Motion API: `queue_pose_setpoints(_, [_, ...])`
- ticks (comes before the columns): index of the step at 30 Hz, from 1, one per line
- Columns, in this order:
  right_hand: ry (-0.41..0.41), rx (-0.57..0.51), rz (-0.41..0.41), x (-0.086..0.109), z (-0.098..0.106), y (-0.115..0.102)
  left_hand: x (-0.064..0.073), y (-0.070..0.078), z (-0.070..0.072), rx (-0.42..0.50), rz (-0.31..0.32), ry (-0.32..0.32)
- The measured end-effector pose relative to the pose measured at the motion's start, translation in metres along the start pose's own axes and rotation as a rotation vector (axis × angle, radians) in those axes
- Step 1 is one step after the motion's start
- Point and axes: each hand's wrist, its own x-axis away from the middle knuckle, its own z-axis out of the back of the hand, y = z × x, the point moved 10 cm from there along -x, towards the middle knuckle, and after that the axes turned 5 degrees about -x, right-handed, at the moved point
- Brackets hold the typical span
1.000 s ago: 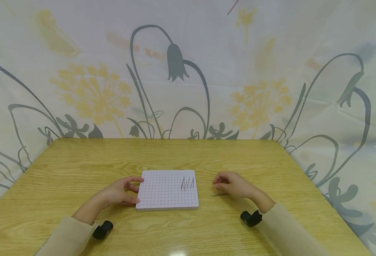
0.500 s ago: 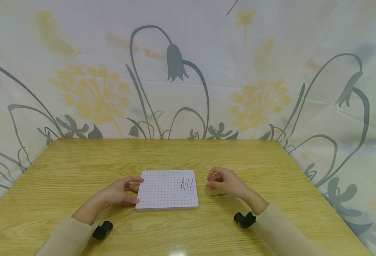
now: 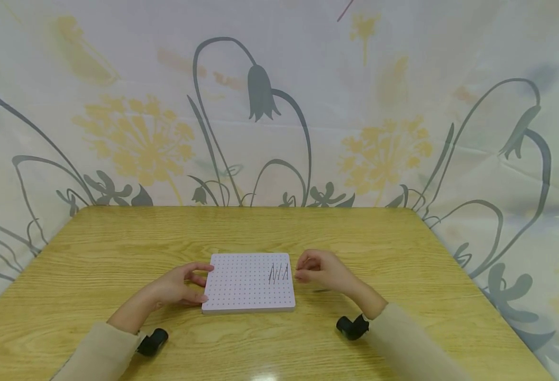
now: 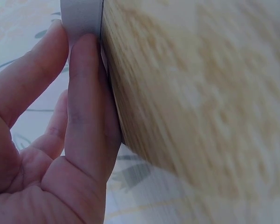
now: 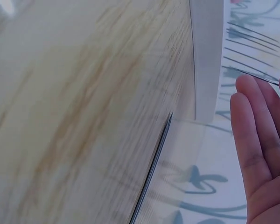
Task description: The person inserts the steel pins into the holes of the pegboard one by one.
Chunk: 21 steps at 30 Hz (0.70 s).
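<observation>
A white board with rows of small holes (image 3: pixel 241 291) lies flat on the wooden table. Several thin needles (image 3: pixel 279 272) stand in its right part, leaning slightly. My left hand (image 3: pixel 176 286) rests against the board's left side, thumb near the front corner and a finger on the far part of the edge; the left wrist view shows the fingers fairly straight along the side. Just beyond the right edge, my right hand (image 3: pixel 324 272) pinches a thin metal needle (image 5: pixel 259 77) between thumb and fingers. Its tip points towards the standing needles in the right wrist view.
Another metal needle (image 5: pixel 151 168) lies on the table right of the board, below the right hand. The wooden table (image 3: pixel 241 344) runs back to a floral-printed backdrop (image 3: pixel 379 106). Black wrist cameras (image 3: pixel 153 341) sit at both sleeves.
My right hand has moved left from the bare table towards the board's right edge, still pinching the needle. The left hand and the board have stayed in place.
</observation>
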Motion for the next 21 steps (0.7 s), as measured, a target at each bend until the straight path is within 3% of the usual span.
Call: queue_pose_setpoints(21, [0.033,0.104,0.032,-0.013,-0.017,-0.006,0.0,-0.001,-0.001,0.028,0.014,0.004])
